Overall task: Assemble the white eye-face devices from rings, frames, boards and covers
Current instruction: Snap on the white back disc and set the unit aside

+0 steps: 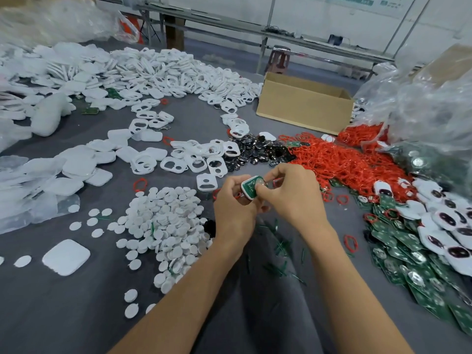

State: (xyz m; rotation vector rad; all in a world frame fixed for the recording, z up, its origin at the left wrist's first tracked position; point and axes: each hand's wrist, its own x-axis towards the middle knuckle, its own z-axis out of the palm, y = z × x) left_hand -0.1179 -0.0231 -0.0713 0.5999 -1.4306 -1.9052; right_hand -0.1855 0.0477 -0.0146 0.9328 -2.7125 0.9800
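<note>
A half-built device (251,190), a white frame with a green board seated in it, is held tilted above the table, pinched between the left hand (233,213) and the right hand (291,198). Red rings (344,162) lie heaped to the right. Green boards (408,267) and finished eye-face devices (447,221) are piled at the right edge. White frames (178,72) are heaped at the far side, white covers (76,162) to the left, and white discs (166,226) near the left hand.

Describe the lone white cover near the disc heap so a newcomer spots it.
Start at the heap of small white discs on the near left of the grey table. Just left of it, nearer the camera, the white cover lies flat. It is a rounded square lying alone, not piled like the others.
</note>
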